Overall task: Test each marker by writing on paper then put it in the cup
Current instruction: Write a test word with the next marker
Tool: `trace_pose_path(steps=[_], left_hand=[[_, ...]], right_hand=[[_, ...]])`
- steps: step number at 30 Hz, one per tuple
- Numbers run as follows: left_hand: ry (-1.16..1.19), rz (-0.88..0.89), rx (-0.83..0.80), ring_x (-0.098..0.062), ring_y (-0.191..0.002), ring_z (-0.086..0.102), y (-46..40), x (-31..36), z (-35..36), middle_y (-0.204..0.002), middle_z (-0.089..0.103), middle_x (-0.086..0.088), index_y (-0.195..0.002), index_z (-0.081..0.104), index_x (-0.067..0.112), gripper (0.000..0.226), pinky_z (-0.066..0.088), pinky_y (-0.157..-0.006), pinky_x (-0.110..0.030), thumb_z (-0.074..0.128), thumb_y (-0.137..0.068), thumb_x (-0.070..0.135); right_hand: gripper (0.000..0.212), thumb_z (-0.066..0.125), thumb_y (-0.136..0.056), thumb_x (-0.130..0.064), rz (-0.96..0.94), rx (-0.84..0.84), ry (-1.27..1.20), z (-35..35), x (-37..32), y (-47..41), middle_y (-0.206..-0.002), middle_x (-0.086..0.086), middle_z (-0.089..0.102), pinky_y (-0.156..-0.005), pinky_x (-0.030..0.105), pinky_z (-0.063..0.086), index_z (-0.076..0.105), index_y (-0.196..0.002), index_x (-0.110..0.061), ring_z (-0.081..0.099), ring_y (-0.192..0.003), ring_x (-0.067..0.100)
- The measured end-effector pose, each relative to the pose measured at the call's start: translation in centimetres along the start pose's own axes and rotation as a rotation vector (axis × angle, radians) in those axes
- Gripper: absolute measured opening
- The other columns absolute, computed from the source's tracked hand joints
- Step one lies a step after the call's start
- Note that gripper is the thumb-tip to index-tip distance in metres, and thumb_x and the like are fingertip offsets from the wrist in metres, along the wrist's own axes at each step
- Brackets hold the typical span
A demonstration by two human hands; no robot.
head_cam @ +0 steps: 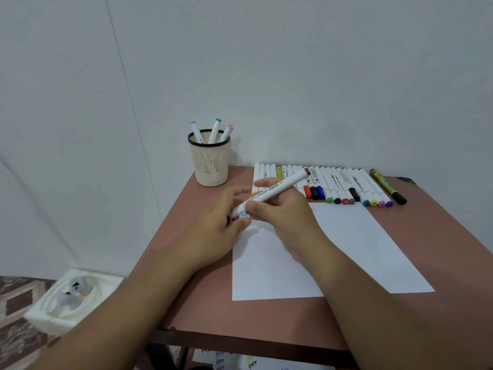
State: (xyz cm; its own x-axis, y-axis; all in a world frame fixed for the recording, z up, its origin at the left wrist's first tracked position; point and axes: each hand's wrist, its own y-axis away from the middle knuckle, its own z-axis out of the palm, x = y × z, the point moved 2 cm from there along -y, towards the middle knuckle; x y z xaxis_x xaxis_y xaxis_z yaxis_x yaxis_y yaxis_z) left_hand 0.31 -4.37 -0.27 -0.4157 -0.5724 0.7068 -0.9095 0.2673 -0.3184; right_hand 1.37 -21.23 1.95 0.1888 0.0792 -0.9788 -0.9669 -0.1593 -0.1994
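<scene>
The white-barrelled marker is gripped by the right hand; its lower cap is pinched by the left hand. The cap is best pulled straight off over the white paper sheet.

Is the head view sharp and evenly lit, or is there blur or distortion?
Head view: soft, even light, no glare; faint shadow beside the cup; wide-angle bending at the edges; print on the marker held by both hands is blurred.

Matt paper sheet, perforated mesh cup, smooth matt brown tabletop
</scene>
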Motion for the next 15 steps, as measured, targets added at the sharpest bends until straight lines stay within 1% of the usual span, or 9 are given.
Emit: trace_pose_path(steps=[2, 4, 6, 8, 9, 10, 11, 13, 15], left_hand=[[-0.024, 0.033, 0.011, 0.006, -0.098, 0.055, -0.6, 1.1, 0.2, -0.116, 0.051, 0.040, -0.142, 0.034, 0.044, 0.060, 0.041, -0.080, -0.013, 0.068, -0.095, 0.029], [-0.036, 0.068, 0.032, 0.000, -0.103, 0.056, -1.2, 2.3, 0.3, -0.122, 0.050, 0.033, -0.146, 0.034, 0.041, 0.068, 0.044, -0.082, -0.017, 0.071, -0.089, 0.042], [-0.044, 0.091, 0.057, 0.001, -0.112, 0.055, -1.9, 3.7, 0.7, -0.130, 0.051, 0.029, -0.148, 0.032, 0.044, 0.073, 0.048, -0.088, -0.024, 0.068, -0.085, 0.055], [-0.094, 0.096, 0.052, 0.001, -0.117, 0.053, -2.8, 5.6, 1.5, -0.136, 0.051, 0.025, -0.148, 0.030, 0.047, 0.075, 0.050, -0.095, -0.031, 0.063, -0.084, 0.066], [-0.122, 0.106, 0.037, 0.001, -0.118, 0.051, -3.2, 6.9, 2.2, -0.138, 0.051, 0.023, -0.148, 0.029, 0.047, 0.075, 0.049, -0.098, -0.032, 0.062, -0.084, 0.069], [-0.150, 0.126, 0.017, 0.000, -0.120, 0.048, -3.6, 8.2, 3.0, -0.140, 0.051, 0.023, -0.148, 0.028, 0.047, 0.074, 0.046, -0.098, -0.030, 0.060, -0.085, 0.069], [-0.174, 0.149, -0.015, 0.001, -0.122, 0.045, -4.0, 9.7, 4.2, -0.142, 0.049, 0.023, -0.149, 0.028, 0.046, 0.073, 0.042, -0.097, -0.028, 0.060, -0.086, 0.068], [-0.184, 0.163, -0.063, 0.001, -0.127, 0.038, -4.4, 12.1, 6.4, -0.144, 0.045, 0.022, -0.148, 0.030, 0.046, 0.069, 0.036, -0.097, -0.026, 0.058, -0.089, 0.066], [-0.194, 0.198, -0.126, -0.003, -0.136, 0.033, -5.1, 14.5, 9.6, -0.148, 0.043, 0.018, -0.148, 0.035, 0.043, 0.067, 0.036, -0.102, -0.028, 0.058, -0.090, 0.065]], right_hand=[[0.043, 0.072, -0.089, 0.007, -0.019, 0.091, -0.060, -0.2, -1.3, -0.2, -0.110, 0.029, 0.072, -0.083, 0.043, 0.064, 0.048, -0.116, -0.015, 0.077, -0.097, 0.035], [0.043, 0.071, -0.094, 0.001, -0.044, 0.176, -0.080, -0.7, -3.3, -0.1, -0.115, 0.023, 0.070, -0.077, 0.044, 0.065, 0.043, -0.122, -0.015, 0.078, -0.092, 0.032], [0.038, 0.067, -0.099, -0.011, -0.081, 0.216, -0.052, -2.1, -5.7, 0.3, -0.112, 0.013, 0.073, -0.077, 0.048, 0.065, 0.044, -0.128, -0.021, 0.079, -0.089, 0.028], [0.021, 0.063, -0.103, -0.024, -0.141, 0.264, 0.207, -4.6, -8.4, 1.2, -0.100, 0.003, 0.075, -0.078, 0.041, 0.065, 0.053, -0.120, -0.030, 0.078, -0.084, 0.021], [0.011, 0.061, -0.103, -0.030, -0.162, 0.304, 0.393, -6.2, -9.6, 1.9, -0.093, 0.001, 0.073, -0.075, 0.035, 0.064, 0.057, -0.114, -0.031, 0.076, -0.081, 0.019], [0.007, 0.060, -0.103, -0.034, -0.161, 0.346, 0.579, -7.9, -10.5, 2.6, -0.089, 0.001, 0.071, -0.070, 0.032, 0.062, 0.061, -0.108, -0.029, 0.073, -0.079, 0.019], [0.013, 0.059, -0.103, -0.036, -0.135, 0.392, 0.745, -10.0, -11.2, 3.5, -0.087, 0.001, 0.070, -0.068, 0.034, 0.059, 0.064, -0.105, -0.025, 0.071, -0.079, 0.020], [0.022, 0.056, -0.104, -0.036, -0.035, 0.408, 0.928, -13.3, -11.4, 5.1, -0.089, 0.002, 0.071, -0.070, 0.038, 0.055, 0.069, -0.103, -0.018, 0.068, -0.081, 0.024], [0.018, 0.055, -0.103, -0.034, 0.098, 0.406, 1.082, -17.2, -10.7, 7.6, -0.089, 0.001, 0.069, -0.067, 0.037, 0.051, 0.067, -0.100, -0.021, 0.066, -0.080, 0.023]])
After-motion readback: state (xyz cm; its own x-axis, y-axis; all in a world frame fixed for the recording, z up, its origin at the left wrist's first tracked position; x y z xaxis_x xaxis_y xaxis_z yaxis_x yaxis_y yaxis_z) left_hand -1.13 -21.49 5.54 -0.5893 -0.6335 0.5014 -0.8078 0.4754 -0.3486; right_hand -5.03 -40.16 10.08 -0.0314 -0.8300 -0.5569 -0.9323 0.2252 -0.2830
